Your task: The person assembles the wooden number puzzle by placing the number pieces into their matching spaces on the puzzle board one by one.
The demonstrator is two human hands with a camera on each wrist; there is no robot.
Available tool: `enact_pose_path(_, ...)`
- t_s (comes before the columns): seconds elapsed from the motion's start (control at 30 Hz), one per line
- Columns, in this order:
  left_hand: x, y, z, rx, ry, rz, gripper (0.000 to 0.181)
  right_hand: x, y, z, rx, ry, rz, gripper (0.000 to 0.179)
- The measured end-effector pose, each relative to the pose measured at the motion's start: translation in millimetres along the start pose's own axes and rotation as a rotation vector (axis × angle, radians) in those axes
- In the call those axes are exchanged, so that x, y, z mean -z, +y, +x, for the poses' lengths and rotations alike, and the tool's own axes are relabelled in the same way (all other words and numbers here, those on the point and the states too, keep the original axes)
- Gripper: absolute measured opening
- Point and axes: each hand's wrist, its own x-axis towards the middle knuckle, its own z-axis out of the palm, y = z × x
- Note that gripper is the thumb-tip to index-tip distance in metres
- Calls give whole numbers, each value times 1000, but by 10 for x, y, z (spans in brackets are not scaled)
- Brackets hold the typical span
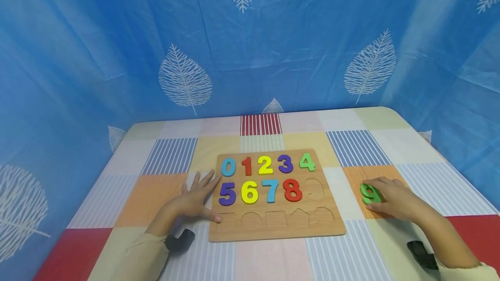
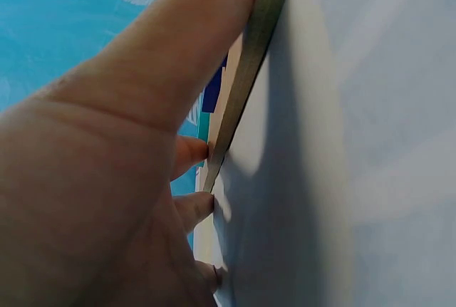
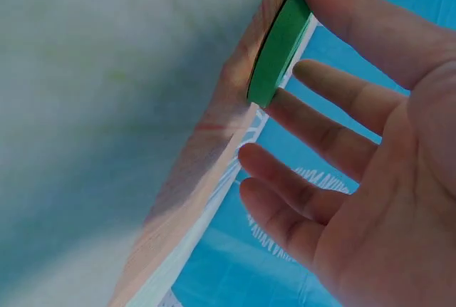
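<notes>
A wooden number puzzle board (image 1: 278, 231) lies flat on the table, with colourful digits 0 to 8 in its two upper rows. My left hand (image 1: 195, 200) spreads its fingers along the board's left edge, thumb at the lower corner. In the left wrist view, the left thumb (image 2: 164, 50) lies against the board's side (image 2: 239, 86). Right of the board, my right hand (image 1: 398, 198) pinches a green number 9 piece (image 1: 367, 195) between thumb and fingers, down at the cloth. The right wrist view shows the green piece (image 3: 274, 54) edge-on, its right-hand fingers (image 3: 335, 139) along one side.
The board's second row ends in a bare recess (image 1: 314, 189) at the right. Along its bottom row run several outlined shape recesses (image 1: 276, 219). A patchwork-patterned cloth (image 1: 269, 257) covers the table. Behind hangs a blue curtain (image 1: 281, 73) with white leaf prints.
</notes>
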Motion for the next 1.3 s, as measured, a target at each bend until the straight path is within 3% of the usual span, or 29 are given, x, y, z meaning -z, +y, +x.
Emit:
enact_pose_path(0.27,22,-18,-9,0,1,-7,116,121,-363,259,72,39,46,64)
enact_pose_path(0.57,15,2,21,-20,3,-8,114,41,-765,551,163,-8,61,62)
enact_pose_path(0.77,16,32,21,-34,-4,5,114,-39,-878,602,155,-82,65,61)
enact_pose_path(1.03,57,42,22,-46,4,11,113,-38,-941,658,125,-95,73,62)
enact_pose_path(1.3,4,-5,-12,-7,4,12,114,-61,-981,693,124,-124,96,63)
